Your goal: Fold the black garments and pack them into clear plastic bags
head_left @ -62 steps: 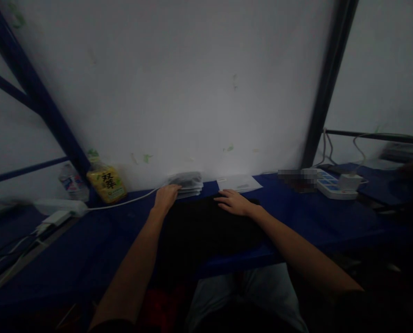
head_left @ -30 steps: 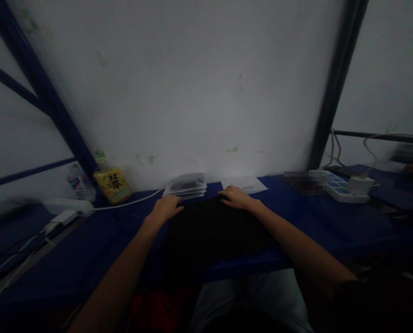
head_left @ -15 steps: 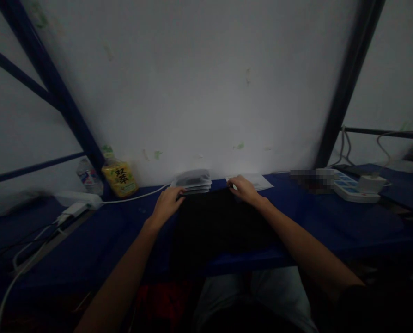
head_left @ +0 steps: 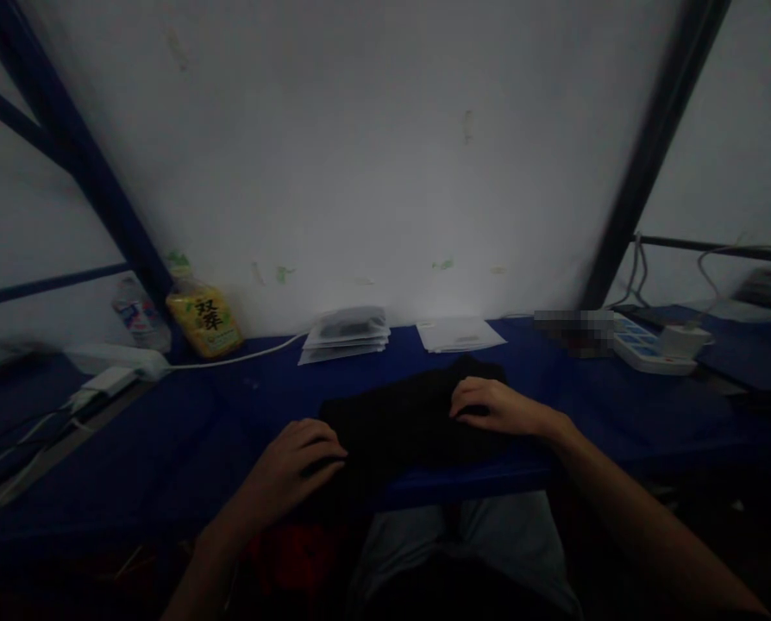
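Now both hands have come back toward the body from the far edge of the black cloth (head_left: pixel 411 418), where they lay half a second ago next to the stack of clear packets (head_left: pixel 345 335) and the white sheets (head_left: pixel 460 334). The far edge of the cloth seems to have come back with them: the dark shape on the blue tabletop (head_left: pixel 618 414) now looks shorter and thicker, and a strip of bare blue shows between it and the packets, so it reads as a fold just made from the far side toward the near. The left hand (head_left: pixel 295 470) rests on the near left corner of the cloth, fingers curled down onto it; the right hand (head_left: pixel 498 407) lies on the right part of the top, fingers bent and pressing. In this dim light I cannot tell whether either one pinches fabric or only pushes it flat. Well off beyond the left hand stand a yellow bottle (head_left: pixel 203 321) and a white cable (head_left: pixel 243 356); a power strip (head_left: pixel 650 352) lies beyond the right hand.
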Action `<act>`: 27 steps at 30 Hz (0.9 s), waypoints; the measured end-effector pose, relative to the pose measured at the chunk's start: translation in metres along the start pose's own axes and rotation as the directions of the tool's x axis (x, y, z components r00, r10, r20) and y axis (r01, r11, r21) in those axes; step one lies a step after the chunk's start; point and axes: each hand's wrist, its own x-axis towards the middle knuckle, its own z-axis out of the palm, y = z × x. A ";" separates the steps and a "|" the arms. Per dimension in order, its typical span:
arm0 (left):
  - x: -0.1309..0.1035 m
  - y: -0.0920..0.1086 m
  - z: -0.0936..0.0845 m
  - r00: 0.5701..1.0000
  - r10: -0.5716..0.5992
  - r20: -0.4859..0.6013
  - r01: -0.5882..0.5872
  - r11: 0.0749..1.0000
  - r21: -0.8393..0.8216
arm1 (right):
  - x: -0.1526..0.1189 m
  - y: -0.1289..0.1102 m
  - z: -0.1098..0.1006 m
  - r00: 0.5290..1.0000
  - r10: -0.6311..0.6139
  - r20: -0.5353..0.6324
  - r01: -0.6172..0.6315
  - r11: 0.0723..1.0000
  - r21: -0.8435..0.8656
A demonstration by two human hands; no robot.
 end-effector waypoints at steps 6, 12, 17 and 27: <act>0.002 -0.001 0.002 0.999 -0.032 -0.023 0.033 0.999 0.022 | 0.005 0.000 0.003 0.999 0.046 -0.015 -0.047 0.997 -0.057; 0.027 -0.006 -0.017 0.992 -0.056 0.115 0.064 0.996 -0.062 | 0.025 0.010 -0.006 0.997 0.082 -0.018 -0.083 0.983 -0.161; 0.045 -0.001 -0.030 0.967 -0.070 0.245 0.065 0.998 0.027 | 0.037 0.019 -0.006 0.985 0.169 0.023 -0.161 0.965 -0.205; 0.080 -0.022 -0.028 0.945 -0.321 -0.062 0.324 0.897 0.301 | 0.032 0.019 -0.002 0.936 0.350 -0.028 -0.342 0.891 -0.299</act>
